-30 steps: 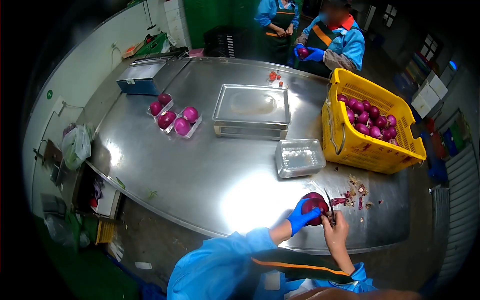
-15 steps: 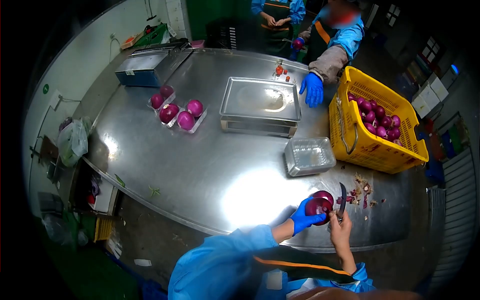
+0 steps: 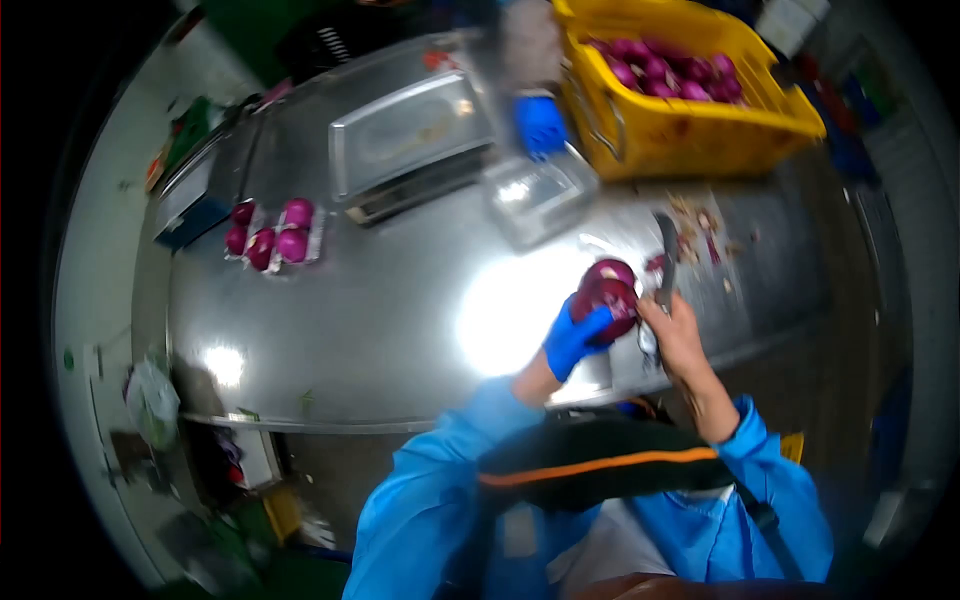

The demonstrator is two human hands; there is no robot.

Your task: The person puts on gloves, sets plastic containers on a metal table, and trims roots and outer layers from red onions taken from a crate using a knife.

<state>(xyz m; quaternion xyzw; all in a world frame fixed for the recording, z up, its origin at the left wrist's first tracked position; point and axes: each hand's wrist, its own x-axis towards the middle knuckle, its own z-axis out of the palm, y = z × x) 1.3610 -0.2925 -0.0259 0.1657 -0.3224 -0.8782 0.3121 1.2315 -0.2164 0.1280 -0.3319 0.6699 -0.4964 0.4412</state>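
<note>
My left hand (image 3: 572,338), in a blue glove, is closed around a red onion (image 3: 607,306) over the near part of the steel table. Another red onion (image 3: 609,270) shows just behind it; whether it rests on the table or touches the held one I cannot tell. In my bare right hand (image 3: 675,335) is a knife (image 3: 666,250), its dark curved blade pointing away from me. The fingertips of that hand are close to the held onion's right side.
Onion peelings (image 3: 708,225) lie beyond the knife. A co-worker's blue-gloved hand (image 3: 541,125) is at the clear plastic trays (image 3: 540,195). A yellow crate (image 3: 690,135) of onions stands behind. Packed onions (image 3: 292,245) sit left, near a steel scale (image 3: 410,135).
My view has swung and tilted down, blurring the picture. The co-worker's gloved hand has come to the plastic trays. My hands still hold the onion and the knife.
</note>
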